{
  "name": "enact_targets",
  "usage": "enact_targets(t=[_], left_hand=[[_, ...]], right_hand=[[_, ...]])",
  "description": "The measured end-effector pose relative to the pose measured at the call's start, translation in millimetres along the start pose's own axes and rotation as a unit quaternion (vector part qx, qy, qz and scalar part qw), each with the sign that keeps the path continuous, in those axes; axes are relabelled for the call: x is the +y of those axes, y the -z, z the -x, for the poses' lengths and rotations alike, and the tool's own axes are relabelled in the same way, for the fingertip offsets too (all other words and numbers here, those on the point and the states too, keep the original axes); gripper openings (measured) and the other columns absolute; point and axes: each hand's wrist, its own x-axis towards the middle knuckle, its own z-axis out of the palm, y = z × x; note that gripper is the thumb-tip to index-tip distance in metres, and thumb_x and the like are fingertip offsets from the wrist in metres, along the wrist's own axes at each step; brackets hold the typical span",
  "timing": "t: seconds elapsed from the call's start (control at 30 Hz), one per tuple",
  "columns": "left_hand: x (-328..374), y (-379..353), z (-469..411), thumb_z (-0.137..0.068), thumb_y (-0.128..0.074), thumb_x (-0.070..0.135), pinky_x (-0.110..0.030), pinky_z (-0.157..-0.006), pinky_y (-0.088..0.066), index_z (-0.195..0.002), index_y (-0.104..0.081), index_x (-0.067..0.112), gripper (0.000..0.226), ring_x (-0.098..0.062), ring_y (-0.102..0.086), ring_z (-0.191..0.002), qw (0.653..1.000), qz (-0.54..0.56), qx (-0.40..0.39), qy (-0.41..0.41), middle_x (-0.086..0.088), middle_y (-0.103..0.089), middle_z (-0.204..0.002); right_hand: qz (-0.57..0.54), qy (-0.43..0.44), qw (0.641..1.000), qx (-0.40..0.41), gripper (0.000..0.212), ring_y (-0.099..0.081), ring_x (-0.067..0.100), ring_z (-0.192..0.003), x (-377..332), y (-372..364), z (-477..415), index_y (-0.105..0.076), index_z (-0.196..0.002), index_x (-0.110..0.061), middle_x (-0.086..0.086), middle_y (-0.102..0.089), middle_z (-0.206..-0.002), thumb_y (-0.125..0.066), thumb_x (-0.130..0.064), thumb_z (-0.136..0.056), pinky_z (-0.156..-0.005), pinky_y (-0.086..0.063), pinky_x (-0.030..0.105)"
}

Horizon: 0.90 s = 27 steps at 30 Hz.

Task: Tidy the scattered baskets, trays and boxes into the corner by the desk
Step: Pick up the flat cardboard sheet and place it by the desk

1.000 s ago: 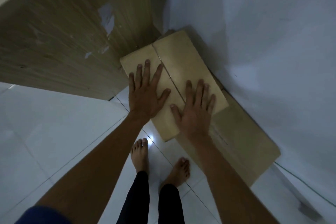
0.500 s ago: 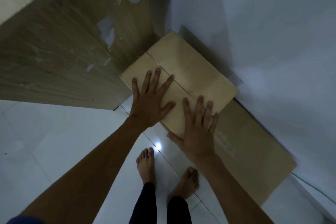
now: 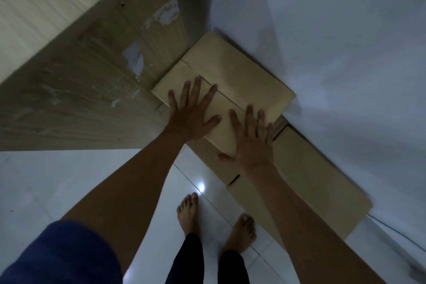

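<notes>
A pale wall (image 3: 345, 53) fills the right side and meets the wooden worktop (image 3: 80, 87) at the top, forming a narrow corner. The worktop's side panel is scuffed, with patches of veneer peeled away. White glossy floor (image 3: 46, 180) tiles spread below, with a small bright reflection near the person's toes

A long, low cardboard lower box (image 3: 311, 180) lies on the floor along the foot of the wall, reaching from the corner towards the lower right. On top of its far end sits a smaller cardboard upper box (image 3: 242, 80), tucked into the corner with one side just beside the worktop panel and another close to the wall; its closed flaps meet in a seam across the top

Both arms stretch forward, a blue sleeve (image 3: 57, 256) on the left one. The left hand (image 3: 191, 117) lies flat on the upper box with fingers spread wide, gripping nothing. The right hand (image 3: 251, 145) presses flat on the near right corner of that box, fingers straight, thumb off the near edge. The two hands are apart, side by side

Two bare feet (image 3: 189, 214) stand on the tiles near the lower box. A thin cable (image 3: 396, 230) runs along the floor at the wall
</notes>
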Motion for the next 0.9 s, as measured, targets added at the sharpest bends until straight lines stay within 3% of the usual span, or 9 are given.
enact_targets(t=[0.1, 0.17, 0.3, 0.37, 0.47, 0.67, 0.77, 0.83, 0.9], left_hand=[[10, 32, 20, -0.092, -0.045, 0.067, -0.061, -0.12, 0.005, -0.157, 0.013, 0.041, 0.091, -0.034, 0.01, -0.154, 0.999, 0.037, -0.021, -0.008, -0.009, 0.018, -0.167], [23, 63, 56, -0.095, -0.051, 0.058, -0.058, -0.121, 0.0, -0.16, 0.003, 0.036, 0.087, -0.033, -0.002, -0.154, 0.992, 0.125, -0.02, -0.009, -0.011, 0.003, -0.168], [48, 126, 164, -0.093, -0.054, 0.049, -0.06, -0.116, -0.025, -0.159, -0.021, 0.022, 0.078, -0.036, -0.025, -0.147, 0.964, 0.263, -0.031, -0.035, -0.018, -0.022, -0.162], [59, 158, 220, -0.092, -0.053, 0.047, -0.052, -0.112, -0.035, -0.155, -0.03, 0.016, 0.074, -0.033, -0.037, -0.14, 0.955, 0.288, -0.034, -0.065, -0.018, -0.035, -0.155], [83, 201, 294, -0.096, -0.061, 0.027, -0.037, -0.107, -0.039, -0.151, -0.036, 0.01, 0.063, -0.028, -0.045, -0.131, 0.936, 0.33, -0.064, -0.102, -0.016, -0.042, -0.147], [141, 263, 376, -0.097, -0.061, 0.028, -0.03, -0.105, -0.035, -0.151, -0.036, 0.013, 0.061, -0.026, -0.046, -0.13, 0.929, 0.247, -0.129, -0.243, -0.016, -0.042, -0.147], [174, 276, 393, -0.098, -0.057, 0.032, -0.035, -0.105, -0.041, -0.146, -0.042, 0.016, 0.053, -0.026, -0.051, -0.124, 0.919, 0.173, -0.128, -0.329, -0.014, -0.049, -0.142], [199, 279, 403, -0.099, -0.055, 0.033, -0.039, -0.099, -0.047, -0.139, -0.051, 0.017, 0.044, -0.027, -0.057, -0.114, 0.909, 0.138, -0.123, -0.373, -0.011, -0.057, -0.133], [231, 277, 417, -0.099, -0.054, 0.034, -0.032, -0.095, -0.046, -0.135, -0.057, 0.017, 0.04, -0.024, -0.058, -0.113, 0.901, 0.123, -0.122, -0.398, -0.008, -0.061, -0.13]], right_hand=[[-0.083, -0.018, 0.996, -0.013, 0.109, 0.014, 0.035, -0.153, -6, 36, 22, 0.014, -0.157, -0.037, 0.01, 0.022, -0.165, -0.053, -0.077, -0.081, -0.12, 0.003, 0.061], [-0.193, -0.063, 0.979, 0.009, 0.096, 0.004, 0.034, -0.154, -17, 68, 61, 0.008, -0.158, -0.038, 0.009, 0.013, -0.167, -0.05, -0.069, -0.088, -0.12, -0.003, 0.061], [-0.303, -0.186, 0.933, 0.054, 0.09, -0.01, 0.032, -0.152, -42, 134, 178, 0.001, -0.159, -0.033, 0.014, 0.0, -0.167, -0.052, -0.059, -0.091, -0.119, -0.014, 0.06], [-0.325, -0.246, 0.909, 0.089, 0.087, -0.015, 0.032, -0.151, -52, 165, 244, -0.008, -0.16, -0.027, 0.015, -0.002, -0.166, -0.058, -0.049, -0.092, -0.118, -0.022, 0.059], [-0.386, -0.326, 0.853, 0.133, 0.083, -0.021, 0.031, -0.149, -70, 195, 342, -0.014, -0.159, -0.029, 0.013, -0.006, -0.166, -0.062, -0.042, -0.092, -0.117, -0.028, 0.054], [-0.423, -0.439, 0.762, 0.218, 0.08, -0.028, 0.032, -0.143, -96, 204, 496, -0.018, -0.157, -0.028, 0.014, -0.012, -0.164, -0.063, -0.038, -0.092, -0.11, -0.032, 0.051], [-0.386, -0.51, 0.72, 0.269, 0.071, -0.038, 0.03, -0.138, -94, 188, 555, -0.03, -0.154, -0.023, 0.014, -0.03, -0.158, -0.058, -0.041, -0.091, -0.107, -0.039, 0.052], [-0.353, -0.58, 0.671, 0.298, 0.06, -0.05, 0.031, -0.127, -85, 176, 595, -0.041, -0.147, -0.019, 0.014, -0.047, -0.146, -0.054, -0.041, -0.092, -0.102, -0.043, 0.049], [-0.331, -0.64, 0.611, 0.326, 0.051, -0.056, 0.032, -0.117, -73, 168, 637, -0.05, -0.141, -0.019, 0.013, -0.056, -0.135, -0.054, -0.039, -0.094, -0.095, -0.044, 0.046]])
